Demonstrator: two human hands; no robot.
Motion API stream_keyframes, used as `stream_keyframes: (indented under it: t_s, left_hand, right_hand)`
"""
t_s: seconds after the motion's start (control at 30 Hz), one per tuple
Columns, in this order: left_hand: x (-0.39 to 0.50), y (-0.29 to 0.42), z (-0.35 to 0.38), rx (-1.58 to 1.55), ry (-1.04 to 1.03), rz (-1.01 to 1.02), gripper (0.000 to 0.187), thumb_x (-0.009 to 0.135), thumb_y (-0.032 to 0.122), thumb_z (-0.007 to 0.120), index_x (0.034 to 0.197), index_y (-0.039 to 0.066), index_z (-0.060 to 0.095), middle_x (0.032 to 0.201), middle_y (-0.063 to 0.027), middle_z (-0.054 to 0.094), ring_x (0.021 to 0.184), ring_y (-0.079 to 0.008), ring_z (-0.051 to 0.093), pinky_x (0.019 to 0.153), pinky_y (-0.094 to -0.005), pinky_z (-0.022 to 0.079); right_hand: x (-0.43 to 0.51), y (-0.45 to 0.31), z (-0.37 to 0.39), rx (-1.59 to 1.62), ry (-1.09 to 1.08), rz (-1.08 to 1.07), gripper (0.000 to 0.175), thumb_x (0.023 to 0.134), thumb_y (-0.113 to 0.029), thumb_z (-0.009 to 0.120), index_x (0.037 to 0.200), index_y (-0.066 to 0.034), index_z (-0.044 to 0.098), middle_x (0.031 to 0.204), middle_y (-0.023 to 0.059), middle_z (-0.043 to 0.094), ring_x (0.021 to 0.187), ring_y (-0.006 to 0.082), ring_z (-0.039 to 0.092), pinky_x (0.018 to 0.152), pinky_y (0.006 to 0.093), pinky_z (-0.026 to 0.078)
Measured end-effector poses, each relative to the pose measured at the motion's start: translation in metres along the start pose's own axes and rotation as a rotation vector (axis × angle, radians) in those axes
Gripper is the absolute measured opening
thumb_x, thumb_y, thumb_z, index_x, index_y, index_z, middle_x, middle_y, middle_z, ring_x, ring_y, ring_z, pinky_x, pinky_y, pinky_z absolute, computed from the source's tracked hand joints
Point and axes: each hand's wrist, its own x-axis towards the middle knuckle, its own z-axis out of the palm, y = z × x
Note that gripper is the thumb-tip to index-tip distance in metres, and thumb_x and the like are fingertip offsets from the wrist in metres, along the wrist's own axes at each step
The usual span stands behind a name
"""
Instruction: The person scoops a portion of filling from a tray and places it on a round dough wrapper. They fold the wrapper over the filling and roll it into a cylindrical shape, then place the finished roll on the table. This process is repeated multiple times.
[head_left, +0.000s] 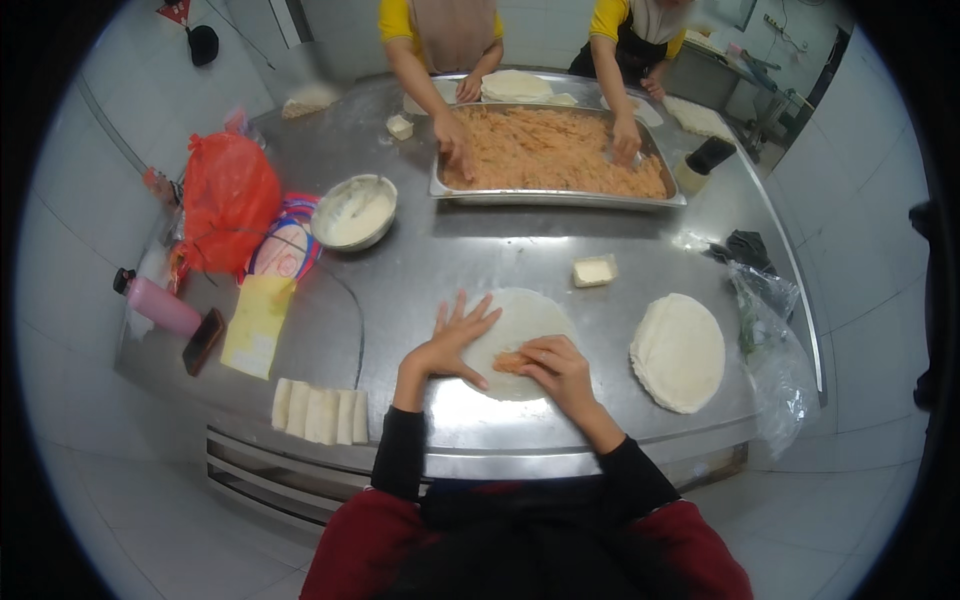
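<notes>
A round, thin dough wrapper (529, 311) lies flat on the steel table in front of me. My left hand (455, 341) rests with spread fingers on the wrapper's left edge and holds nothing. On the wrapper sits a small heap of orange shredded filling (508, 363). The bunched fingertips of my right hand (559, 367) grip its right end. To the right is a stack of round wrappers (678, 352). Several rolled pastries (320, 412) lie side by side at the table's near left edge.
A large steel tray (559, 198) of filling stands across the table, with two co-workers' hands in it. A bowl of white paste (354, 213), a red plastic bag (231, 202), a pink bottle (163, 304) and a phone (203, 342) are leftward. A small tub (595, 271) sits beyond the wrapper.
</notes>
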Motion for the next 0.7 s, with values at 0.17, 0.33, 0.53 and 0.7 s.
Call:
stream_keyframes:
  t_s: [0.17, 0.33, 0.53, 0.7]
  left_hand:
    - [-0.004, 0.000, -0.001, -0.246, 0.215, 0.007, 0.103, 0.068, 0.052, 0.088, 0.154, 0.013, 0.046, 0.166, -0.0130, 0.030, 0.158, -0.0365, 0.007, 0.127, -0.0535, -0.003]
    - [-0.020, 0.013, 0.014, -0.429, 0.721, -0.121, 0.053, 0.084, 0.019, 0.081, 0.133, 0.006, 0.067, 0.144, -0.0182, 0.058, 0.140, -0.0325, 0.049, 0.116, -0.0394, 0.036]
    - [-0.023, 0.020, 0.026, -0.260, 0.992, -0.296, 0.026, 0.085, 0.014, 0.078, 0.105, -0.001, 0.071, 0.096, -0.0142, 0.067, 0.093, -0.0272, 0.063, 0.084, -0.0375, 0.052]
    - [-0.028, 0.019, 0.035, -0.163, 1.034, -0.277, 0.019, 0.082, 0.014, 0.079, 0.090, 0.001, 0.067, 0.082, -0.0097, 0.062, 0.079, -0.0239, 0.057, 0.073, -0.0366, 0.048]
  right_hand:
    - [-0.002, 0.003, -0.004, -0.002, -0.032, 0.036, 0.021, 0.076, -0.007, 0.083, 0.096, -0.0031, 0.078, 0.097, 0.0086, 0.075, 0.092, 0.0263, 0.068, 0.080, 0.0345, 0.055]
    - [-0.001, 0.004, -0.010, 0.034, -0.041, 0.086, 0.021, 0.078, -0.006, 0.082, 0.098, -0.0039, 0.078, 0.098, 0.0094, 0.074, 0.090, 0.0261, 0.069, 0.079, 0.0343, 0.056]
    - [-0.004, 0.006, -0.012, 0.080, -0.039, 0.156, 0.018, 0.082, -0.006, 0.080, 0.100, -0.0037, 0.077, 0.099, 0.0116, 0.074, 0.092, 0.0276, 0.071, 0.081, 0.0345, 0.056]
    - [-0.006, 0.010, -0.022, 0.064, 0.031, 0.264, 0.020, 0.091, -0.003, 0.069, 0.109, -0.0039, 0.075, 0.100, 0.0113, 0.075, 0.090, 0.0249, 0.072, 0.076, 0.0325, 0.055]
